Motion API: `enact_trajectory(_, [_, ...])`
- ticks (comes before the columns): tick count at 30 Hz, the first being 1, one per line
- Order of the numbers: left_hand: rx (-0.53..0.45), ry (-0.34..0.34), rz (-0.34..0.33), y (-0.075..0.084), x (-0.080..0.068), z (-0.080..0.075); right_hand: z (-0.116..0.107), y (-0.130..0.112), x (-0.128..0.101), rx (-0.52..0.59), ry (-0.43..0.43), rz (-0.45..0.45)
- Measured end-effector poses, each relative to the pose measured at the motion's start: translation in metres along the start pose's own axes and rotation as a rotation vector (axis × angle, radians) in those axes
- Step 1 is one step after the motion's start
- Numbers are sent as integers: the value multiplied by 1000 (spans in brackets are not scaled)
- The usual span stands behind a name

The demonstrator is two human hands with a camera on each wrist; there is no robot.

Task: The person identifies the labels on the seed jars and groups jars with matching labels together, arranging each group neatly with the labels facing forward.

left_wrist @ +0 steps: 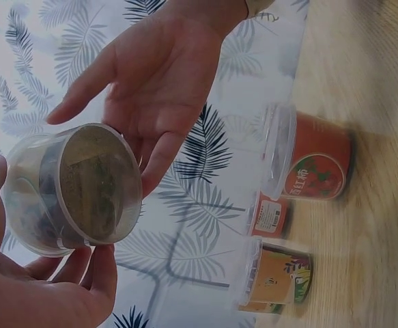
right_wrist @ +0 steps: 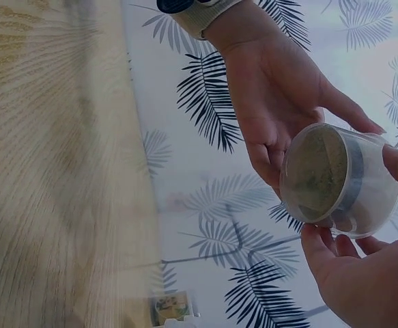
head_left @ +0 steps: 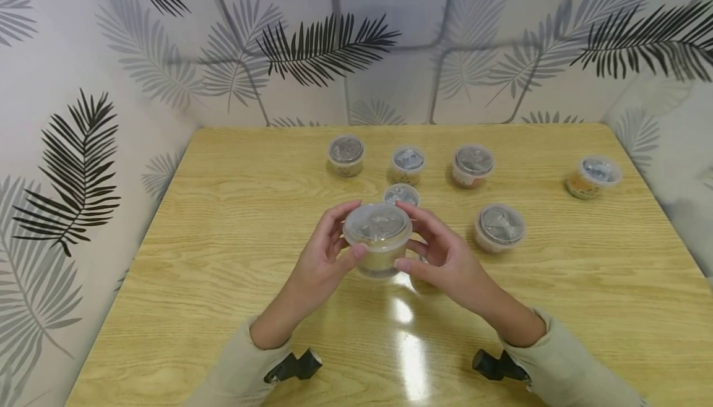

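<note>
Two hands hold one clear plastic tub (head_left: 377, 239) just above the wooden table (head_left: 223, 258), about midway between its left and right edges and a little nearer the near edge than the far one. The left hand (head_left: 322, 265) curls round the tub's left side, thumb on the near wall under the rim and fingers behind it. The right hand (head_left: 445, 257) cups the right side in the same way, its thumb on the near wall and its fingers bent round the far side. The tub is lidded, with a foil sachet showing under the lid and a tan filling below; the left wrist view shows its flat base (left_wrist: 97, 184) clear of the tabletop. Beige sleeves (head_left: 562, 364) cover both forearms toward the near edge.

Just behind the held tub stands a smaller lidded tub (head_left: 401, 195). To its right, a wider tub (head_left: 499, 227) sits apart from the hands. Further back, three tubs stand in a row parallel to the far edge: left (head_left: 346, 154), middle (head_left: 408, 164), right (head_left: 473, 165). One more tub (head_left: 593, 176) stands alone near the right edge. Behind the table rises a wall with a palm-leaf pattern (head_left: 328, 42).
</note>
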State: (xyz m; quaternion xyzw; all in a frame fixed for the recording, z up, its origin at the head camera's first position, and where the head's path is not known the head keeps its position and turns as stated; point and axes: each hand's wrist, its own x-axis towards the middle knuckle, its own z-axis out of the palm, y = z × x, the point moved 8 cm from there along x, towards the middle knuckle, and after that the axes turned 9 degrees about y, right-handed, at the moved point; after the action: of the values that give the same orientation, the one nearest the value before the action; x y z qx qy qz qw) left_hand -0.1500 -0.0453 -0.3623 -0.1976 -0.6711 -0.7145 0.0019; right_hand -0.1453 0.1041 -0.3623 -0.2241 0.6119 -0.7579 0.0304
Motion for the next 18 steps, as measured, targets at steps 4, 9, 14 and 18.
enact_trajectory(4, [9, -33, -18, -3, 0, 4, 1, 3, -1, 25, -8, 22])
enact_trajectory(9, [16, -43, -30, -6, -1, 7, 3, 5, -2, 39, -11, 26])
enact_trajectory(14, [20, -41, -38, -8, -1, 7, 1, 7, -1, 17, 14, 38])
enact_trajectory(18, [-3, -57, -48, -9, -2, 8, -2, 10, -1, -32, 38, 57])
